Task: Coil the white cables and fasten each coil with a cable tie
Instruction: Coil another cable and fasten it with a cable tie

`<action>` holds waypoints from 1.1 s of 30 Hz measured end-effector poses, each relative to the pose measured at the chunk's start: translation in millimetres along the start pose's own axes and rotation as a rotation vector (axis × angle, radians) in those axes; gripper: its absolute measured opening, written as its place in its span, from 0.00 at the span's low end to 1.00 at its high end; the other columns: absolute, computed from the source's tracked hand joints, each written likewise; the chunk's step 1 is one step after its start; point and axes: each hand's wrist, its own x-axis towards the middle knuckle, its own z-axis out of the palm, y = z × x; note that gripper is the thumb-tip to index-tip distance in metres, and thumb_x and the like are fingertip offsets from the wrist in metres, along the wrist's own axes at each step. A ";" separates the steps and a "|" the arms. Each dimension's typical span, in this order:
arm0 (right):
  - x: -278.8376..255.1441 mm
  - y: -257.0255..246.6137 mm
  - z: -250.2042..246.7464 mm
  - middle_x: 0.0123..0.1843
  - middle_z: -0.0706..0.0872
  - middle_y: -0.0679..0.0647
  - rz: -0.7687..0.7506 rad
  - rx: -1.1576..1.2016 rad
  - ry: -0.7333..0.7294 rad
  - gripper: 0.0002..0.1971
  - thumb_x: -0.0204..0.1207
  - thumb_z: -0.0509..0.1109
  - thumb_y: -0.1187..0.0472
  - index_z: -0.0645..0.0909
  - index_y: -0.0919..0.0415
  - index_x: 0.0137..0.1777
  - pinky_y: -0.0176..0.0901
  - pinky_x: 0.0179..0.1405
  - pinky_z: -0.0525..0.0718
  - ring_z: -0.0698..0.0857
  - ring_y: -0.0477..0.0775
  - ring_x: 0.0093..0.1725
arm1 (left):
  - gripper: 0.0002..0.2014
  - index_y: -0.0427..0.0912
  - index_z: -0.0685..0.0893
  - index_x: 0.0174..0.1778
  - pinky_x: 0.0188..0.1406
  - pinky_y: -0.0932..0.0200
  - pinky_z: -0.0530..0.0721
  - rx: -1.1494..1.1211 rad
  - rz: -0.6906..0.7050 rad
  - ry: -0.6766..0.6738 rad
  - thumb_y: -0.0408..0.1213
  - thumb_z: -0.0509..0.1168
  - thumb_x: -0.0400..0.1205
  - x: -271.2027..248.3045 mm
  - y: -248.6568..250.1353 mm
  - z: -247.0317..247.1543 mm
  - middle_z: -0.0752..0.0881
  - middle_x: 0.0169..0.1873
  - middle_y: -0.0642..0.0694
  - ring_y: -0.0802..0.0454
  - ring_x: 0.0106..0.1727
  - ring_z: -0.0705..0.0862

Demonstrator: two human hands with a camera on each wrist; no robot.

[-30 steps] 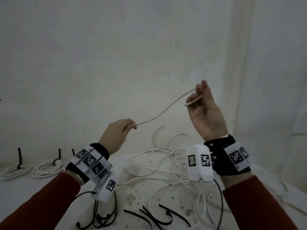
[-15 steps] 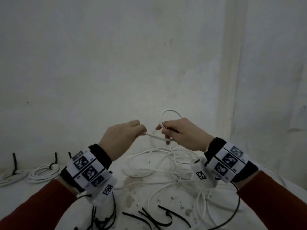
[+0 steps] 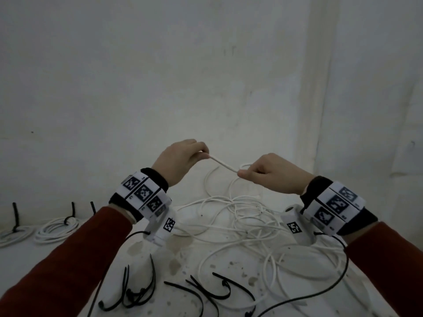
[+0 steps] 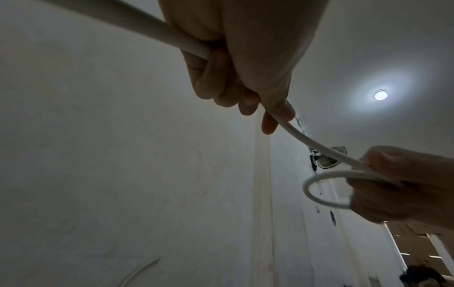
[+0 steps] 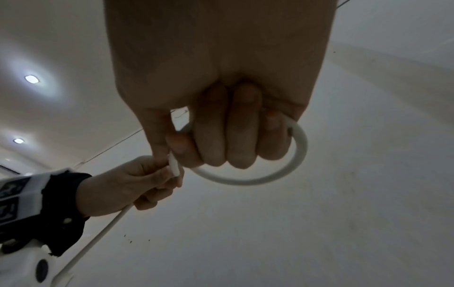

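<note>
A white cable (image 3: 223, 164) is held in the air between both hands, above the table (image 3: 68, 252). It is pinched by the thumb and curled fingers of the left hand (image 3: 180, 160), and from there it runs down and to the right into the right hand (image 3: 272, 177). By the right hand one small loop (image 5: 277, 170) of the same cable is gripped, with the fingers (image 5: 242, 126) curled through it and the thumb pressed on the crossing. The hands are near each other but apart.

Under the hands, a loose tangle of white cables (image 3: 247, 223) is spread on the table. Nearer, several black cable ties (image 3: 206, 291) are lying loose. At the far left, two finished coils (image 3: 57, 228) are seen, each bound with a black tie.
</note>
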 end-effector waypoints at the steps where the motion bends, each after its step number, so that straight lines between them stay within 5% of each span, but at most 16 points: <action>1: -2.6 5.2 0.1 0.21 0.60 0.49 0.035 0.134 -0.027 0.29 0.82 0.61 0.43 0.59 0.56 0.22 0.44 0.27 0.58 0.58 0.50 0.23 | 0.23 0.43 0.83 0.45 0.34 0.52 0.76 -0.006 -0.016 -0.002 0.57 0.51 0.80 1.8 -3.7 3.2 0.75 0.32 0.54 0.51 0.34 0.75; 6: -12.9 15.2 6.9 0.17 0.57 0.46 0.097 1.029 -0.002 0.28 0.81 0.59 0.44 0.63 0.52 0.19 0.39 0.21 0.51 0.53 0.47 0.18 | 0.21 0.47 0.83 0.47 0.39 0.54 0.75 -0.110 -0.123 -0.018 0.55 0.50 0.82 1.0 -2.3 28.9 0.81 0.36 0.51 0.53 0.37 0.77; 12: -12.5 -1.8 3.6 0.17 0.48 0.48 0.028 1.676 0.151 0.28 0.80 0.52 0.43 0.64 0.52 0.19 0.37 0.17 0.55 0.47 0.50 0.18 | 0.28 0.48 0.82 0.57 0.45 0.49 0.83 -0.152 -0.204 0.093 0.59 0.42 0.81 -6.2 16.9 55.9 0.88 0.48 0.47 0.47 0.46 0.85; 15: -9.8 -5.8 -3.5 0.17 0.48 0.48 -0.013 1.792 0.287 0.30 0.84 0.50 0.43 0.64 0.52 0.19 0.37 0.17 0.54 0.47 0.49 0.18 | 0.26 0.48 0.81 0.59 0.40 0.51 0.82 -0.119 -0.228 0.155 0.57 0.43 0.82 -13.3 17.9 60.3 0.87 0.46 0.47 0.47 0.42 0.84; 19: -2.5 -4.6 -19.1 0.12 0.56 0.46 -0.104 1.886 0.475 0.31 0.86 0.49 0.44 0.66 0.53 0.19 0.37 0.17 0.56 0.47 0.49 0.19 | 0.16 0.44 0.82 0.55 0.31 0.57 0.74 -0.219 -0.344 0.226 0.46 0.51 0.88 -24.4 6.5 68.3 0.80 0.31 0.51 0.47 0.31 0.78; 24: 7.7 5.5 -36.6 0.16 0.61 0.47 -0.247 1.943 0.587 0.26 0.85 0.49 0.52 0.75 0.57 0.26 0.38 0.22 0.59 0.53 0.47 0.20 | 0.10 0.50 0.80 0.44 0.26 0.70 0.70 -0.464 -0.510 0.282 0.38 0.54 0.87 -24.6 3.9 78.3 0.80 0.32 0.50 0.56 0.29 0.75; 28: 11.3 4.5 -54.8 0.22 0.64 0.49 -0.414 1.977 0.671 0.17 0.82 0.50 0.59 0.77 0.62 0.38 0.38 0.26 0.69 0.63 0.48 0.23 | 0.09 0.47 0.80 0.45 0.36 0.70 0.75 -0.485 -0.428 0.411 0.36 0.56 0.87 3.5 18.4 69.3 0.83 0.33 0.53 0.57 0.35 0.81; 33: 16.0 2.8 -85.5 0.25 0.69 0.49 -0.556 1.938 0.708 0.16 0.87 0.49 0.57 0.74 0.61 0.43 0.38 0.29 0.73 0.67 0.48 0.26 | 0.09 0.46 0.80 0.43 0.26 0.70 0.68 -0.393 -0.259 0.446 0.37 0.57 0.86 34.8 33.4 60.7 0.76 0.24 0.53 0.57 0.27 0.74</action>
